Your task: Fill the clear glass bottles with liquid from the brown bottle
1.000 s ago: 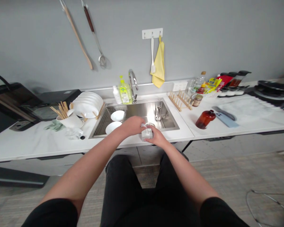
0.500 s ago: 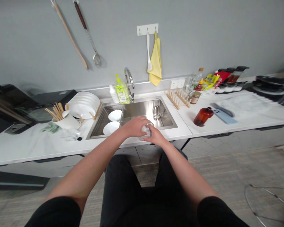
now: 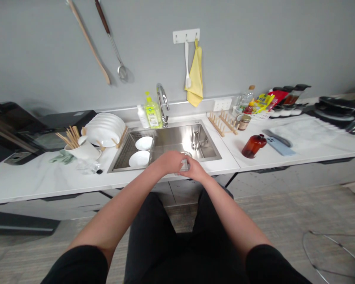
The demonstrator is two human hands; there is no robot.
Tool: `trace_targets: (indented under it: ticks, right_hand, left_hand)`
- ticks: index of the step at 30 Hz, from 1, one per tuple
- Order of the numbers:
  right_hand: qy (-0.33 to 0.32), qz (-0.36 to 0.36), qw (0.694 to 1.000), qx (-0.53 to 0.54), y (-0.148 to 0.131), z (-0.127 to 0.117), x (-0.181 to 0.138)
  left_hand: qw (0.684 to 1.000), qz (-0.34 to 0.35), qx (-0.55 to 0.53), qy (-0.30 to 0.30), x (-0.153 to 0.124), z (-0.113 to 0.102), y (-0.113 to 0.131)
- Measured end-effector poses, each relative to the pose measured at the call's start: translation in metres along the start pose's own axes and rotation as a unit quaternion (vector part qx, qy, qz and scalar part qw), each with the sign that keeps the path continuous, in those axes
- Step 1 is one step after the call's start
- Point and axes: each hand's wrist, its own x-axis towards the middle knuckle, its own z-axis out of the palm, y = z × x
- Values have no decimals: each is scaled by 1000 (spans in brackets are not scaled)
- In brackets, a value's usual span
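Observation:
A clear glass-like container point(image 3: 182, 168) is between my two hands at the front rim of the sink point(image 3: 215, 156). My right hand point(image 3: 193, 169) is closed around its right side, with the thumb along the lower part. From the left, my left hand point(image 3: 174, 161) curls over the container; its fingertips are largely hidden. Most of the container is covered by the hands, so its exact kind does not show. Left of them in the sink, two white bowls, an upper one point(image 3: 144, 143) and a lower one point(image 3: 139, 158), sit in a wire basket point(image 3: 127, 156).
Behind the sink stand a faucet point(image 3: 162, 103) and a green soap bottle point(image 3: 153, 114). Stacked white plates point(image 3: 102, 132) and a chopstick holder point(image 3: 84, 151) are left. On the right are a wooden rack point(image 3: 223, 123), an amber bottle point(image 3: 253, 146) and a blue phone point(image 3: 281, 146).
My left hand has rolled over at the wrist and shifted slightly down, covering more of the container. My right hand keeps its hold in nearly the same place.

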Motion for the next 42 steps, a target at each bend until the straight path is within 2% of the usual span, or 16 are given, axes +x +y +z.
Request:
trace_targets:
  ticks: [3,6,8,10,12,13,15,18,20,23,28,34,36,39,41,42]
  right_hand:
    - [1,-23,1000,8,2,1,1]
    - [-1,-24,1000,7,5,1,1]
    - [4,-21,1000,2,7,2,1]
    - [7,-25,1000,1,8,2,1]
    - [7,-27,1000,5,9,2,0]
    - [6,-26,1000,8,8,2,0]
    - [6,-21,1000,9,7,2,0]
    - [1,-22,1000,9,4,1,0]
    - [-2,-25,1000,10,3,0,0]
    - [0,-29,999,16,3,0,0]
    - [2,-23,1000,3,7,1,-1]
    - [1,-31,1000,1,9,2,0]
    - [0,-35,999,6,11,3,0]
    - [1,-32,999,14,16,4,0]
    - [-4,-25,1000,8,19,3,-1]
    - [-10,-23,1000,2,19,3,-1]
  left_hand:
    - [998,67,12,-2,2,-3,0]
    - [999,27,44,12,3,-3,-2]
    - [999,25,43,-6,4,-4,-4]
    - [996,87,16,-23,5,-5,-7]
    - [991,135,-7,-12,5,-6,-11]
    - [991,131,-8,2,5,-6,-12]
    - [997,72,11,23,4,-4,-14]
    - [999,18,28,7,4,-1,-15]
    - [999,44,13,-6,4,0,-16]
    - [995,91,-23,10,2,1,-16]
    - [999,15,25,17,2,4,-12]
    - [996,87,-8,-8,8,2,-20]
    - [993,103,-47,18,6,7,-23]
    - [984,88,-124,97,-13,23,-34]
    - [967,29,-178,178,-43,34,-53]
    - [953,-27,-198,228,-62,40,-67]
